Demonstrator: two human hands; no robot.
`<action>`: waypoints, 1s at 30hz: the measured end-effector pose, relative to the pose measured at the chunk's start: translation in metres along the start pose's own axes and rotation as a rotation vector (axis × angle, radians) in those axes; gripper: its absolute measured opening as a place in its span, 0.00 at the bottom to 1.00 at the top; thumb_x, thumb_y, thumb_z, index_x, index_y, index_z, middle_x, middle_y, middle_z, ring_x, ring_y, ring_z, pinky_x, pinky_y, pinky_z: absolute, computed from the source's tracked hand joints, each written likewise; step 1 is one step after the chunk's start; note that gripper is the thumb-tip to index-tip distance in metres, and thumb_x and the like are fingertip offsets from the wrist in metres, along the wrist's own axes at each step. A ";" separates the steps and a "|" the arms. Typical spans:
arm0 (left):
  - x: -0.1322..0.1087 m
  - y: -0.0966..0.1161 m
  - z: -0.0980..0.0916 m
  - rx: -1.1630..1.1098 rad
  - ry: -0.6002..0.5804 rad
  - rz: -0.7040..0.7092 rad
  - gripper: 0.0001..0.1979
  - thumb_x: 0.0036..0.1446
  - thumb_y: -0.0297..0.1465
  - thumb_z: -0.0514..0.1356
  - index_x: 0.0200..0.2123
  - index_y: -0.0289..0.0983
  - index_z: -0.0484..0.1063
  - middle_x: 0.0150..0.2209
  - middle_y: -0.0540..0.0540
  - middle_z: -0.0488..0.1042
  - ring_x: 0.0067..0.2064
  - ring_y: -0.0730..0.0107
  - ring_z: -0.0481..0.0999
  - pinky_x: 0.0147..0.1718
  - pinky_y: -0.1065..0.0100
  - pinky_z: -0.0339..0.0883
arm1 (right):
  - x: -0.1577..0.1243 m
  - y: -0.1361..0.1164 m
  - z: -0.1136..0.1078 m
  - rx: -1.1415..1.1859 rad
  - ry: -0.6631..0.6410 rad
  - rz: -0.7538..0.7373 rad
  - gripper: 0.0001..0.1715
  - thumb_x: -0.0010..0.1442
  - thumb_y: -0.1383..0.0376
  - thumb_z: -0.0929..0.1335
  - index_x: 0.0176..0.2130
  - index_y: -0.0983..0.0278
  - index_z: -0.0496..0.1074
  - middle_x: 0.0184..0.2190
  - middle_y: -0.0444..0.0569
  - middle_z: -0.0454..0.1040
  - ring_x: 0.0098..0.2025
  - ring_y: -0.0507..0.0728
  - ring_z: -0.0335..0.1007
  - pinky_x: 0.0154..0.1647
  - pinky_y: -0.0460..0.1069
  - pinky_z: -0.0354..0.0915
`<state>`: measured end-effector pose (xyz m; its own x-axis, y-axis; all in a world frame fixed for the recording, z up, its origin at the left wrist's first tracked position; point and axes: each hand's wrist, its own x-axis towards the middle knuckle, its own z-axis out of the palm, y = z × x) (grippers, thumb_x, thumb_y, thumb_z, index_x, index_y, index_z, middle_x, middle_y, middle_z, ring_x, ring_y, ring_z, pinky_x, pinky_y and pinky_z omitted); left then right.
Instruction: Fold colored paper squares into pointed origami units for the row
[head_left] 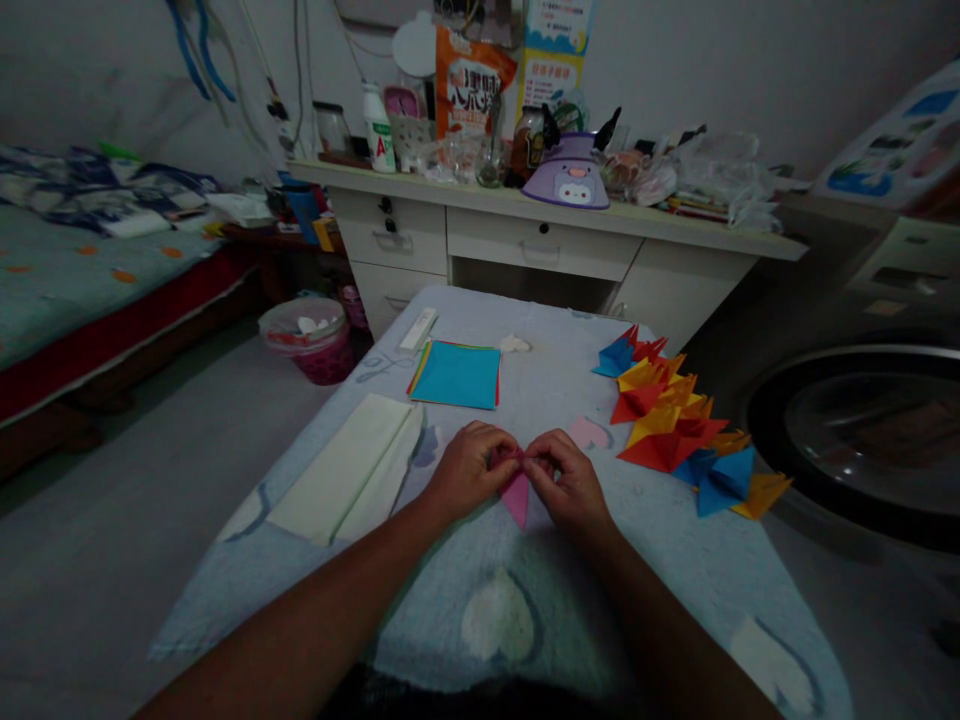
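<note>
Left of pink paper [516, 500]: flat square sheets [457, 375], not folded yet, on worktop [570, 370]. Pink paper, seemingly part folded, pinched at far end by left hand [476, 460] and right hand [568, 475], each grip clamped on it. Right of pink paper: pointy paper shapes [675, 445], already folded.
</note>
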<state>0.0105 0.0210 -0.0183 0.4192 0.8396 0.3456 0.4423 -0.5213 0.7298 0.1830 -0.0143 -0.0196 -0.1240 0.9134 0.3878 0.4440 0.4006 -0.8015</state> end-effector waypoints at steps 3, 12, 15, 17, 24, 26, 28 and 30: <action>-0.001 -0.001 0.001 -0.022 0.033 0.006 0.03 0.53 0.28 0.63 0.29 0.38 0.71 0.31 0.49 0.74 0.37 0.67 0.71 0.39 0.66 0.62 | 0.000 0.001 0.001 -0.004 0.010 -0.003 0.02 0.58 0.68 0.66 0.34 0.62 0.70 0.32 0.46 0.66 0.29 0.51 0.62 0.29 0.47 0.61; -0.002 -0.002 0.005 0.003 0.044 0.033 0.04 0.52 0.25 0.62 0.27 0.37 0.70 0.28 0.50 0.72 0.35 0.68 0.70 0.37 0.66 0.61 | 0.000 0.001 0.003 -0.016 0.034 -0.022 0.03 0.57 0.70 0.67 0.33 0.63 0.69 0.31 0.44 0.65 0.28 0.50 0.61 0.28 0.46 0.60; -0.002 -0.002 0.005 0.002 0.053 0.038 0.05 0.52 0.25 0.62 0.26 0.37 0.70 0.27 0.50 0.72 0.34 0.68 0.69 0.37 0.66 0.61 | 0.000 0.001 0.003 -0.015 0.033 -0.038 0.04 0.57 0.71 0.67 0.33 0.63 0.70 0.31 0.45 0.66 0.29 0.51 0.62 0.29 0.46 0.60; -0.002 -0.002 0.006 0.004 0.057 0.039 0.05 0.52 0.25 0.62 0.26 0.37 0.70 0.27 0.50 0.72 0.34 0.68 0.69 0.37 0.66 0.61 | 0.000 0.001 0.003 -0.018 0.032 -0.042 0.04 0.57 0.72 0.67 0.33 0.63 0.70 0.32 0.45 0.66 0.29 0.51 0.62 0.29 0.46 0.60; -0.002 -0.004 0.007 0.021 0.053 0.089 0.05 0.51 0.23 0.61 0.26 0.37 0.70 0.27 0.50 0.72 0.34 0.67 0.69 0.37 0.65 0.61 | 0.000 -0.005 0.002 0.007 -0.004 -0.011 0.04 0.56 0.71 0.66 0.30 0.63 0.68 0.29 0.44 0.64 0.28 0.51 0.62 0.27 0.46 0.60; -0.002 -0.003 0.006 0.032 0.051 0.117 0.05 0.52 0.23 0.60 0.26 0.37 0.71 0.26 0.51 0.72 0.34 0.67 0.69 0.38 0.64 0.61 | -0.001 -0.005 0.001 0.013 -0.009 -0.008 0.03 0.56 0.70 0.66 0.30 0.63 0.68 0.29 0.44 0.64 0.28 0.51 0.62 0.27 0.46 0.60; -0.002 -0.001 0.006 0.046 0.054 0.132 0.05 0.52 0.24 0.60 0.26 0.38 0.71 0.26 0.50 0.73 0.35 0.67 0.69 0.39 0.64 0.61 | -0.001 -0.006 0.001 0.010 -0.012 -0.013 0.03 0.56 0.71 0.66 0.31 0.63 0.68 0.29 0.44 0.64 0.28 0.51 0.61 0.27 0.46 0.60; -0.003 0.001 0.005 0.060 0.060 0.143 0.05 0.52 0.24 0.60 0.26 0.38 0.71 0.26 0.50 0.72 0.35 0.66 0.69 0.39 0.64 0.61 | -0.001 -0.007 0.000 0.001 -0.010 -0.029 0.03 0.55 0.71 0.67 0.31 0.63 0.69 0.30 0.44 0.64 0.28 0.51 0.61 0.28 0.46 0.60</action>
<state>0.0136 0.0175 -0.0218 0.4342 0.7629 0.4790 0.4285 -0.6427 0.6351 0.1804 -0.0181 -0.0142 -0.1454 0.9019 0.4066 0.4390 0.4272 -0.7904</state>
